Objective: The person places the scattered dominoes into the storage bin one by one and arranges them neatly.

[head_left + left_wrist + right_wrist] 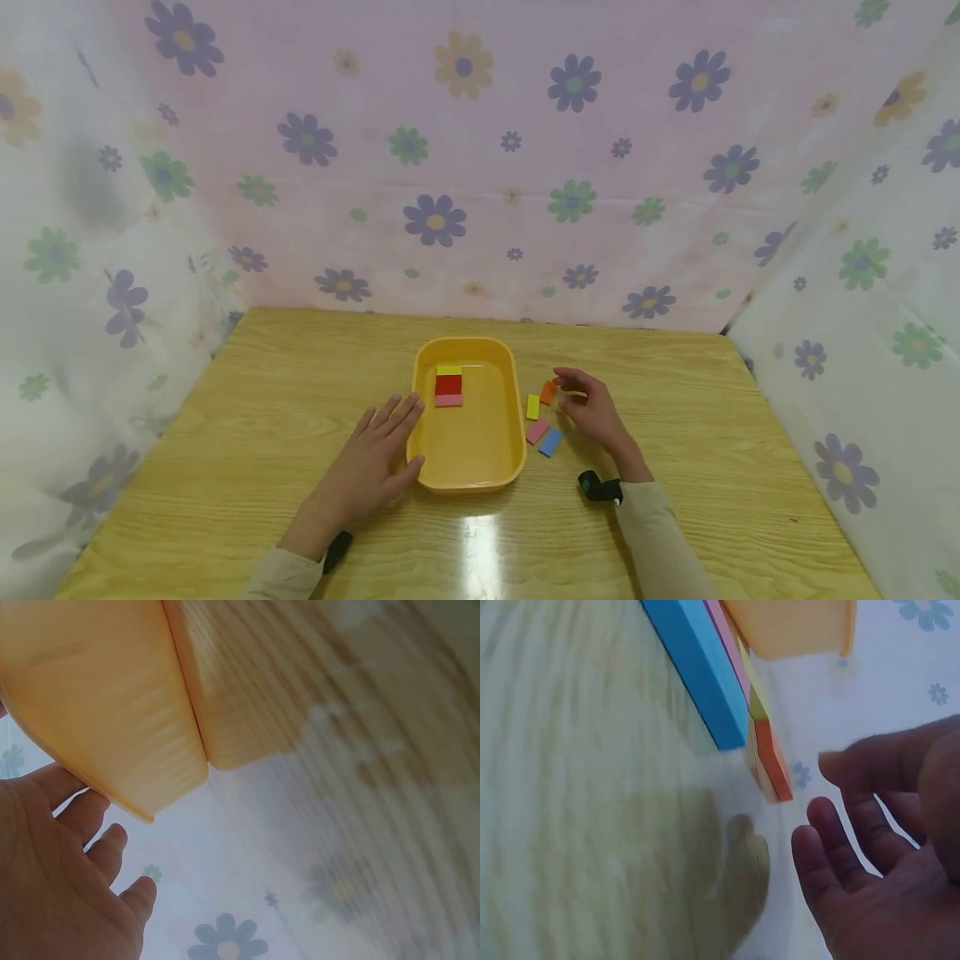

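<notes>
A yellow plastic tray [480,442] stands on the table. My left hand [375,467] has its fingers spread, with the fingertips at the tray's left rim; the left wrist view shows them along the tray wall [112,712]. Inside the tray a yellow block, a red block [448,385] and a pink block [448,401] lie in a row. My right hand [596,412] hovers with loosely bent fingers beside an orange block [548,392]; no block shows in its grasp in the right wrist view.
Between tray and right hand, a yellow block [533,407], a pink block [537,432] and a blue block [551,442] lie flat on the wooden table [675,400]. Flower-printed curtains [480,167] close off the back and both sides.
</notes>
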A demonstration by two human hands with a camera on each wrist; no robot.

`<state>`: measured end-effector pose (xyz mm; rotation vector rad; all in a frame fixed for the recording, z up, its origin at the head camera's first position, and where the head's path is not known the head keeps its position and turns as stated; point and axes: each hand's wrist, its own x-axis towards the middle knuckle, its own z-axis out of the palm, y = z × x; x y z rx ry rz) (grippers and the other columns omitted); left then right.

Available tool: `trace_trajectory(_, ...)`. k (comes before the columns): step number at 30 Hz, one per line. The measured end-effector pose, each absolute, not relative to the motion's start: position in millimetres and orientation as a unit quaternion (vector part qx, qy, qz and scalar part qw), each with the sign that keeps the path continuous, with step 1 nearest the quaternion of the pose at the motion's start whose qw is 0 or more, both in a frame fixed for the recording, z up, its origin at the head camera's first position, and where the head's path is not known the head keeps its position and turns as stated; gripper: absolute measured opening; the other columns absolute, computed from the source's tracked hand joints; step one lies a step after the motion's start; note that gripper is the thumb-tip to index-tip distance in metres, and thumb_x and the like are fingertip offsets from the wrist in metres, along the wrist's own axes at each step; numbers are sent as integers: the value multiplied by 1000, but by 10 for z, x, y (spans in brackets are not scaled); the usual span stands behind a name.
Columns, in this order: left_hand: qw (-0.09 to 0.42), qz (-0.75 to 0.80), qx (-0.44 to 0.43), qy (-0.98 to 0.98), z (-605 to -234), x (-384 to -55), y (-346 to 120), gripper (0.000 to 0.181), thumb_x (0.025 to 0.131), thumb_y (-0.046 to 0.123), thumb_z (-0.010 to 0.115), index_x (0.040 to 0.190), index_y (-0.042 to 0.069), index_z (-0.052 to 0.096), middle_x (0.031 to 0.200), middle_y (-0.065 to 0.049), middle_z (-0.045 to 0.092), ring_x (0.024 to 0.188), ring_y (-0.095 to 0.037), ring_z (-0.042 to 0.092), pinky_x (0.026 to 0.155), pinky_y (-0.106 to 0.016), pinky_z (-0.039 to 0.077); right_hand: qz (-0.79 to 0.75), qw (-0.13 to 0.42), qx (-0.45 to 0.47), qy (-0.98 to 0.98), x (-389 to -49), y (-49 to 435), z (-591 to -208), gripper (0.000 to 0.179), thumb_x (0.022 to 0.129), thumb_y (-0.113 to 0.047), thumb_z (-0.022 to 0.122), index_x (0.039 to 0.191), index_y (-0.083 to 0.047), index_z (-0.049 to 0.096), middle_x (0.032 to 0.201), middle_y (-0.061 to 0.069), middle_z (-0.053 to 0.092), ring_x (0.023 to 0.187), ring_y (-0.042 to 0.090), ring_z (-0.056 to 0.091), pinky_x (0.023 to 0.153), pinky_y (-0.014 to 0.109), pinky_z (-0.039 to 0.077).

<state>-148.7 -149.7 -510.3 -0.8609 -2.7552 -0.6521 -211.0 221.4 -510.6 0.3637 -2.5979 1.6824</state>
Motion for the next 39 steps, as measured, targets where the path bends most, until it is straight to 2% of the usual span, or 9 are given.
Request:
trace_trajectory(5,89,-218,-285,-929,-5113,-1486,-1513,71,97,34,64,156,5,39,164,-10,35,153,-37,28,120,-65,22,521,-16,145,-841,-2141,2225,-5037,50,89,19,54,139,16,50,132,39,56,120,54,53,100,65,47)
trace_trajectory(9,86,-215,-288,-929,-5143,-1487,-1504,72,97,35,65,157,5,38,165,-10,34,153,-37,27,120,-65,22,509,-5,171,-844,-2237,2318,-5203,50,90,20,55,139,15,50,135,39,55,122,54,52,100,68,46)
trace_trajectory(14,82,-213,-290,-929,-5154,-1484,-1484,73,97,35,66,157,5,38,164,-10,35,153,-37,27,120,-65,22,490,-5,192,-850,-2356,2422,-5340,48,89,16,59,137,10,56,134,31,60,123,49,55,100,64,48)
trace_trajectory(21,73,-215,-282,-932,-5133,-1474,-1489,73,98,36,65,158,8,37,166,-7,32,154,-34,25,121,-64,20,438,-39,225,-869,-2499,2460,-5338,53,85,13,58,137,3,60,135,19,65,129,41,56,103,61,47)
trace_trajectory(26,70,-208,-275,-936,-5131,-1472,-1501,73,98,38,64,159,9,36,166,-5,30,155,-33,25,122,-64,19,412,-65,246,-875,-2603,2463,-5307,53,84,11,61,136,2,62,135,16,66,131,39,55,106,59,47)
trace_trajectory(39,72,-207,-278,-935,-5139,-1479,-1506,73,99,38,64,159,9,35,167,-5,30,155,-33,25,122,-63,19,390,-100,267,-875,-2730,2525,-5275,35,90,3,69,124,3,69,123,18,69,116,36,62,103,54,50)
